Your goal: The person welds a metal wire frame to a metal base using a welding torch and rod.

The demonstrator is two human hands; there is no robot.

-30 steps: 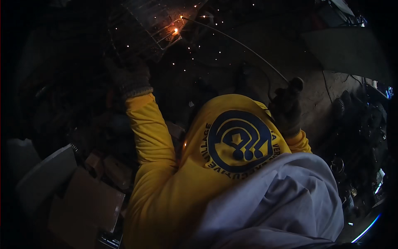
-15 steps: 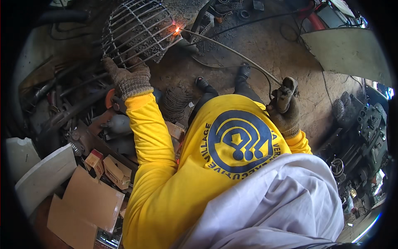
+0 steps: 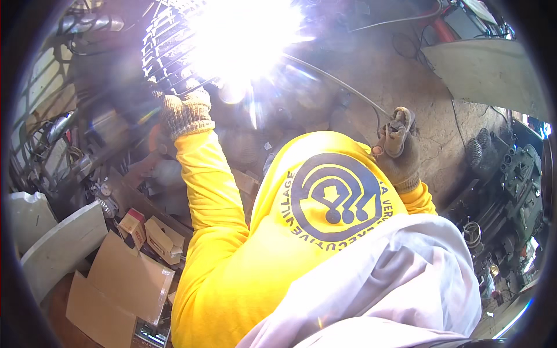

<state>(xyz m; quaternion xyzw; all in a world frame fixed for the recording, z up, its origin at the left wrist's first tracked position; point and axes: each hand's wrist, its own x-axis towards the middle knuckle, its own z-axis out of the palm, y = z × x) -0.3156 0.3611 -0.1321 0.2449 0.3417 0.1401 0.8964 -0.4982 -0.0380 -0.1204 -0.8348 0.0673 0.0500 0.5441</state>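
A grate of metal bars [image 3: 164, 62] stands at the upper left, its right part lost in the white glare of a welding arc [image 3: 243, 37]. My left hand [image 3: 187, 113], in a knitted work glove, is closed on the grate's near edge. Out to the right, my gloved right hand [image 3: 401, 165] grips a welding electrode holder [image 3: 399, 133]. From the holder's jaws a long, thin welding rod [image 3: 342, 83] runs up and left into the glare, which hides its tip.
Cut cardboard [image 3: 119, 278] and small boxes [image 3: 164, 239] lie at lower left beside pale curved panels [image 3: 67, 243]. Scrap metal crowds the left side. A large curved sheet [image 3: 481, 72] stands at upper right. Dark machinery [image 3: 519, 188] lines the right edge.
The small orange glow at the rod's tip has become a blinding arc that lights the scene and casts barred shadows at left. Both hands stay in nearly the same places.
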